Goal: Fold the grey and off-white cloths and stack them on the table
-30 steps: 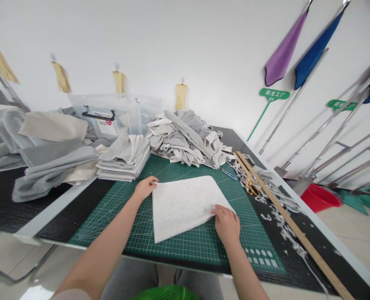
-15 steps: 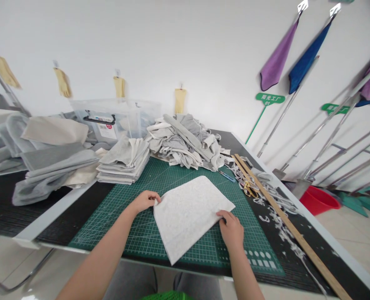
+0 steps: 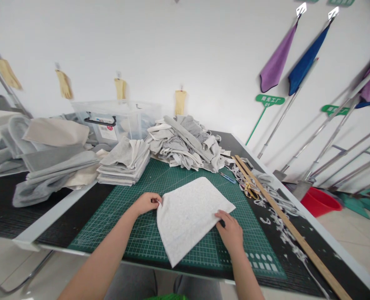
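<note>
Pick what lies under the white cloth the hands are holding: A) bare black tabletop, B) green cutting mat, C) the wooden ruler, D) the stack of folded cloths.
B: the cloth, held by the left hand and right hand, lies flat on the green cutting mat.

Folded grey stack (image 3: 124,166), tangled offcut heap (image 3: 185,143), clear storage bin (image 3: 116,118), wooden ruler (image 3: 285,221), red basin (image 3: 321,202), hanging mops (image 3: 277,62).

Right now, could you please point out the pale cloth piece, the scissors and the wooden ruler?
pale cloth piece (image 3: 191,212): head view, middle of the fabric.
scissors (image 3: 250,190): head view, yellow handles.
wooden ruler (image 3: 285,223): head view, mid-length.
</note>
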A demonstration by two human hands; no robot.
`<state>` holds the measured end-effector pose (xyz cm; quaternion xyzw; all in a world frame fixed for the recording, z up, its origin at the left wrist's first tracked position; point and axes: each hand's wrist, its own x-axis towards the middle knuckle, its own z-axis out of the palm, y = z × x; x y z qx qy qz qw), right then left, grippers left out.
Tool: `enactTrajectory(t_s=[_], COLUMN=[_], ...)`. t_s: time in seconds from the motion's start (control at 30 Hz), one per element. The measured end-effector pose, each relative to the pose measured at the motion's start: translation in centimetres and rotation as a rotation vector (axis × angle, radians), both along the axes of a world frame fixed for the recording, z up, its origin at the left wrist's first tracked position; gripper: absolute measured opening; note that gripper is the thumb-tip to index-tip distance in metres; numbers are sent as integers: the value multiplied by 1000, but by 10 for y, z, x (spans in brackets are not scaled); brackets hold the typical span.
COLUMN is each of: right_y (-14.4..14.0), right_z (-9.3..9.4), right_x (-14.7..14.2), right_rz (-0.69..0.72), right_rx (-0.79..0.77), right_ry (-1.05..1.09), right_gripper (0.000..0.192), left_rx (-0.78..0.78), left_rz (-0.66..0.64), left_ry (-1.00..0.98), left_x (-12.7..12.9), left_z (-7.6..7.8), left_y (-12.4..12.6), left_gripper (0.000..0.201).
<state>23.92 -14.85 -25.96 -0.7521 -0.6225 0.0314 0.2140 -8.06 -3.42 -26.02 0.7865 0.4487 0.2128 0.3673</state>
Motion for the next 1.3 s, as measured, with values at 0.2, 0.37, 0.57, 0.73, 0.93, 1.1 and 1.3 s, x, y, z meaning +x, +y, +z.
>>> enactTrajectory(t_s=[0.2,0.37,0.57,0.73,0.93,1.1,1.3], right_y=[-4,-13,-38,-58,-66,-68,-65], right_z=[2,11,20,24,21,0,-7], right_x=[-9,-21,-56,-96,-125,-131,-128], right_rz=[95,-25,361,561,589,635,584], right_rx=[-40,58,100,46,-1,168,214], right_ry=[-103,-246,-189,-66,10,84,161], right_gripper=[41,38,38,40,43,20,26], left_rx=[111,131,166,189,209,195,182], left_rz=[-39,-50,-54,-42,-36,-23,-39], left_ry=[102,144,168,197,220,219,207], left_x=[0,0,2,3,3,3,3], left_z=[-3,-2,2,4,2,3,3], left_y=[1,1,-1,-2,-2,-2,-3], left_gripper=[16,12,8,7,9,8,8])
